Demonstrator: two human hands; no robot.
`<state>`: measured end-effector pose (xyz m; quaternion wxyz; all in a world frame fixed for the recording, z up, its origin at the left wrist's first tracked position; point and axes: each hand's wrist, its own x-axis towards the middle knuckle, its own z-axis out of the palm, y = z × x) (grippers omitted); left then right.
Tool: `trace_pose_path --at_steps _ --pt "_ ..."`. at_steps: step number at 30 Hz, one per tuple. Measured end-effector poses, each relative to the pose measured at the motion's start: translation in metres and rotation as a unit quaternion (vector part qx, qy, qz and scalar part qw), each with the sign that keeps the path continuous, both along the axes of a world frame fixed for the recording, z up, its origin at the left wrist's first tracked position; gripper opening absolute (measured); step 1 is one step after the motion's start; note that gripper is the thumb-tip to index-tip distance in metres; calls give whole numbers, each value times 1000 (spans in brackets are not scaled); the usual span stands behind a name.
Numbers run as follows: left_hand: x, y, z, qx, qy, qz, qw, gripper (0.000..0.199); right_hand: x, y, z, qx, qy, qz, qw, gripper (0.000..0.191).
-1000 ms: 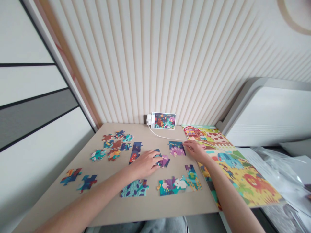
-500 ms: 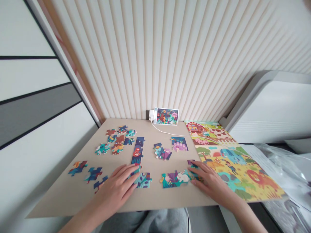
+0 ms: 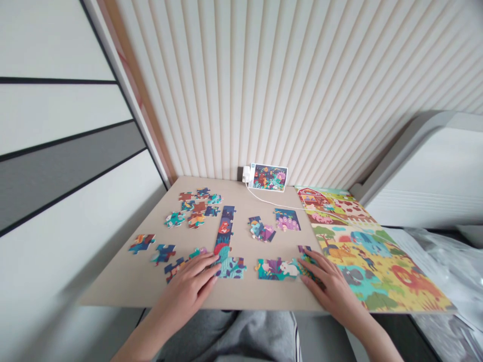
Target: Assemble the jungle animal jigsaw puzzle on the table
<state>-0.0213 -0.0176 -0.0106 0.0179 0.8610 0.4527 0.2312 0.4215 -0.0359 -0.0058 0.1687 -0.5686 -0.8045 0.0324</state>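
My left hand (image 3: pixel 190 281) lies palm down with fingers stretched out, its fingertips at the left edge of a joined L-shaped puzzle section (image 3: pixel 225 229). Loose dark-blue puzzle pieces (image 3: pixel 174 268) lie beside and partly under that hand. Flat and spread, my right hand (image 3: pixel 327 279) rests on the right end of a joined puzzle strip with a white rabbit (image 3: pixel 279 269), hiding part of it. Behind the strip are a small joined cluster (image 3: pixel 261 230) and a piece with a purple peacock tail (image 3: pixel 287 219).
Several loose pieces (image 3: pixel 196 207) lie at the back left of the table (image 3: pixel 124 286). A picture card (image 3: pixel 269 177) leans at the wall beside a white charger (image 3: pixel 246 174), whose cable crosses to the right. Finished-looking animal puzzles (image 3: pixel 377 261) cover the right side.
My left hand has slid a little left off the L-shaped section, uncovering its red and teal part. The right hand stays on the strip. The camera view has shifted.
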Motion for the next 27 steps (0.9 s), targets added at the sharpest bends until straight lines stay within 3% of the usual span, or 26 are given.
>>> trace_pose_path --at_steps 18,21,27 --pt "15 -12 21 16 -12 32 999 30 20 7 -20 48 -39 38 997 48" --pt "-2 -21 27 41 -15 58 997 33 22 7 -22 48 -47 40 997 48" --pt "-69 -33 26 65 -23 202 977 32 24 6 -23 58 -55 35 996 48"
